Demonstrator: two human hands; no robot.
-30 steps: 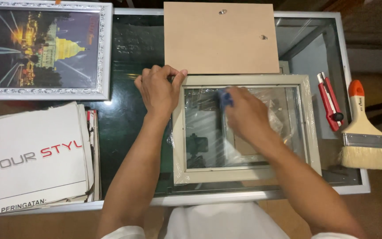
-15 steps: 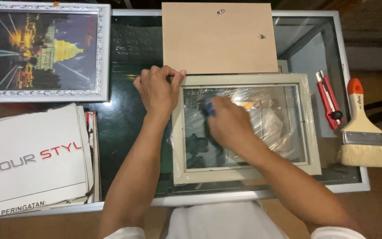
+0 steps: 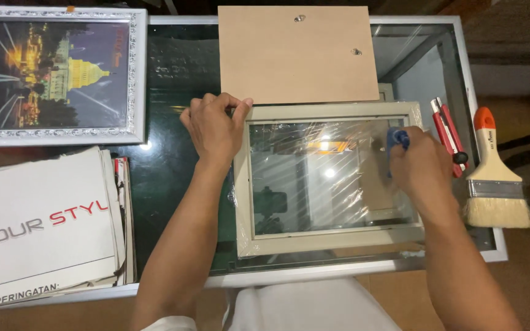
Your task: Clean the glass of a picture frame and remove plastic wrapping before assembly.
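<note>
wiping the glass of a pale frame on the glass table

the pale picture frame (image 3: 329, 178) lies flat near the front edge of the glass-topped table (image 3: 173, 178), its glass pane (image 3: 320, 178) facing up and covered in streaky reflections. the step in hand looks like wiping that pane, and it would go best with the frame pinned so it cannot slide, the cloth kept flat on the glass, and strokes carried right into the corners along the inner edge of the moulding, with light pressure since the pane sits loose in a thin frame.

the left hand (image 3: 215, 129) rests on the frame's upper left corner, fingers curled over and pressing on the moulding, thumb and forefinger close together; it braces rather than grips. the right hand (image 3: 421, 165) is closed around a small blue cloth (image 3: 398, 138), fingers bunched tight on it, and presses it to the pane near the right side of the frame.

just behind the frame lies a brown backing board (image 3: 299, 55), touching or slightly overlapping its top edge. to the right, a red utility knife (image 3: 448, 135) and a paintbrush (image 3: 493, 178) with an orange handle. at far left, a framed night picture (image 3: 56, 73) in a silver frame, and a white carton (image 3: 38, 227) below it.
</note>
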